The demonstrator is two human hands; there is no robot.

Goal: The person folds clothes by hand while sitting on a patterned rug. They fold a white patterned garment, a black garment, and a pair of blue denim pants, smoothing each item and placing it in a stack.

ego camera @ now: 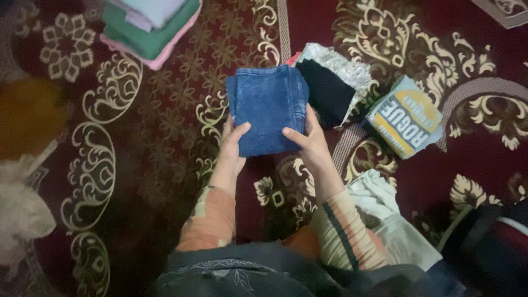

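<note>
Folded blue jeans (pixel 268 108) gripped by left hand (pixel 232 144) and right hand (pixel 309 140), folded piles (pixel 154 25) done far left, loose white cloth (pixel 374 195) left near right.

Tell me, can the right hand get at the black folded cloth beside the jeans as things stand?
Probably yes, once it lets go. The right hand holds the folded jeans together with the left hand. The black cloth lies just beyond its fingers on the carpet, with nothing between them.

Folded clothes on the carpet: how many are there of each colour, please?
Blue folded denim garment, held by left hand and right hand: 1
Black folded garment: 1
Grey-blue folded shirt with yellow print: 1
Stack of green, pink and pale folded cloths: 1
Total: 4
</note>
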